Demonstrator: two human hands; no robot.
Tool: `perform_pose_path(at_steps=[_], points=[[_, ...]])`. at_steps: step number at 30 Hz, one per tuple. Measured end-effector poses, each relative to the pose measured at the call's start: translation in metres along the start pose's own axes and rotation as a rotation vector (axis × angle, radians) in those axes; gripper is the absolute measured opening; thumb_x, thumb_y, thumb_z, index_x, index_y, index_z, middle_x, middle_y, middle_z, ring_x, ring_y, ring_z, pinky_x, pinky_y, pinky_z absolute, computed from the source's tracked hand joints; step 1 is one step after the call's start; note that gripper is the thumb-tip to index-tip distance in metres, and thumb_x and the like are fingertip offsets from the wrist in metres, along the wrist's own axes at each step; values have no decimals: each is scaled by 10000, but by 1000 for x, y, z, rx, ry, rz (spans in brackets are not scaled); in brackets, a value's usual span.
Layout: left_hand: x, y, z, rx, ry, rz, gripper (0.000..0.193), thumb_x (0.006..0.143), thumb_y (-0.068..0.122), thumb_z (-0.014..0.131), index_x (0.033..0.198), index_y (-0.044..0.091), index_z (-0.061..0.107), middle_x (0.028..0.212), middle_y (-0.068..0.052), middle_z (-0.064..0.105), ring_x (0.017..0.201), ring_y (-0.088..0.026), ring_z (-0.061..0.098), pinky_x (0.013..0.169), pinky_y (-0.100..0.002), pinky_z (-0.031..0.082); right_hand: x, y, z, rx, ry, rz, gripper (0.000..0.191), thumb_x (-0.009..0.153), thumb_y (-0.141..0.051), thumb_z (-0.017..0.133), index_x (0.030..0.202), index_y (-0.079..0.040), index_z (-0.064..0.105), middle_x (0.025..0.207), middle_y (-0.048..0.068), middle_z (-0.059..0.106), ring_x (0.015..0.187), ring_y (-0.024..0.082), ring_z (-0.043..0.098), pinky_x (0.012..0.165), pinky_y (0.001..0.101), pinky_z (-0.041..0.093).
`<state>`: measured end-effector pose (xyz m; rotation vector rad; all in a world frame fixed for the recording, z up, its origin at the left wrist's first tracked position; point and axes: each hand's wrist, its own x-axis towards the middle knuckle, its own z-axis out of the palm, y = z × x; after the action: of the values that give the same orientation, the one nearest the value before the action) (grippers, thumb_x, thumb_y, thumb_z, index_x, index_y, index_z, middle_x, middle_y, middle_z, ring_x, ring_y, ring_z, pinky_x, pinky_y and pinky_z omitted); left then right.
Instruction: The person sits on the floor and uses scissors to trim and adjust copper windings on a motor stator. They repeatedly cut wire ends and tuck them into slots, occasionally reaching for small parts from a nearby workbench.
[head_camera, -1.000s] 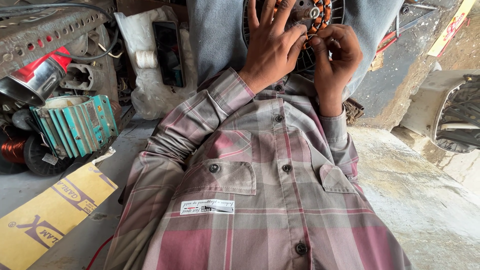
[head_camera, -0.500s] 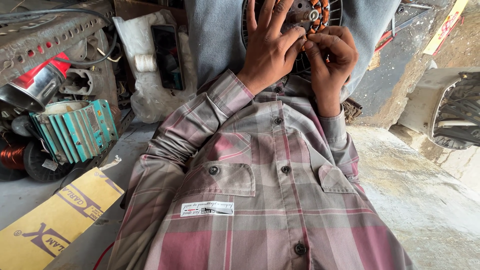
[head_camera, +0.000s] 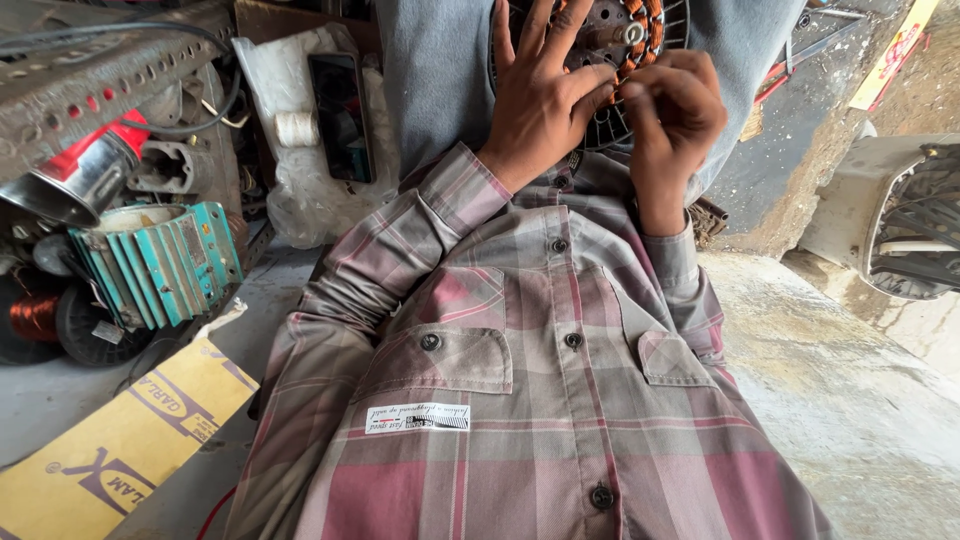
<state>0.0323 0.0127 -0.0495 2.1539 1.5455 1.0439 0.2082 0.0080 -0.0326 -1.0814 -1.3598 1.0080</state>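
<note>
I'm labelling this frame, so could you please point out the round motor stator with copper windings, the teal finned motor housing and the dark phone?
Motor stator (head_camera: 640, 35): head view, on its copper windings near the hub.
Teal finned motor housing (head_camera: 160, 265): head view, on its ribbed side.
Dark phone (head_camera: 342, 115): head view, mid-screen.

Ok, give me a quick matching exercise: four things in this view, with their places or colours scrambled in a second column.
Things:
1. motor stator
2. finned motor housing
3. phone
4. cardboard sheet

Descriptions:
A. teal, at the left
B. yellow, at the lower left corner
C. copper-wound, under both hands at the top
D. dark, lying on clear plastic wrap

Pairs: 1-C, 2-A, 3-D, 4-B
</note>
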Motion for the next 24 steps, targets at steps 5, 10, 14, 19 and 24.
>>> perform_pose_path(at_steps=[5, 10, 14, 19, 24], points=[[4, -17, -39, -253, 63, -146, 276, 935, 310, 791, 1126, 112, 767, 1508, -167, 475, 1443, -355, 427, 1215, -556, 280, -13, 7, -14, 15, 166, -45, 81, 1022, 64, 708, 1099, 47, 690, 1105, 72, 631, 834, 90, 602, 662, 208, 523], [11, -53, -60, -21, -51, -68, 214, 1017, 307, 762, 1049, 96, 776, 1449, -180, 488, 1422, -415, 410, 1259, -605, 223, -33, 8, -25, 6, 211, 5, 55, 1071, 100, 686, 1112, 72, 660, 1124, 82, 621, 920, 112, 610, 805, 223, 523], [6, -55, -52, 131, -71, 78, 173, 1036, 274, 725, 1070, 117, 790, 1598, -178, 400, 1510, -423, 312, 1282, -643, 95, -39, 7, -26, -5, 225, 39, 57, 1053, 107, 685, 1079, 73, 648, 1102, 68, 597, 911, 99, 572, 791, 211, 503], [4, -58, -45, 171, -63, 106, 135, 1048, 233, 695, 1079, 150, 797, 1652, -112, 334, 1556, -379, 243, 1291, -667, 45, -40, 6, -25, 22, 221, 36, 64, 1076, 114, 698, 1100, 84, 647, 1127, 67, 590, 902, 92, 567, 811, 206, 499], [2, -58, -26, 350, -155, 118, 184, 1065, 133, 670, 887, 130, 715, 1690, -74, 314, 1575, -372, 227, 1263, -745, 20, -37, 3, -22, -4, 209, 58, 68, 1071, 102, 711, 1094, 82, 651, 1116, 66, 599, 837, 81, 580, 726, 195, 490]])
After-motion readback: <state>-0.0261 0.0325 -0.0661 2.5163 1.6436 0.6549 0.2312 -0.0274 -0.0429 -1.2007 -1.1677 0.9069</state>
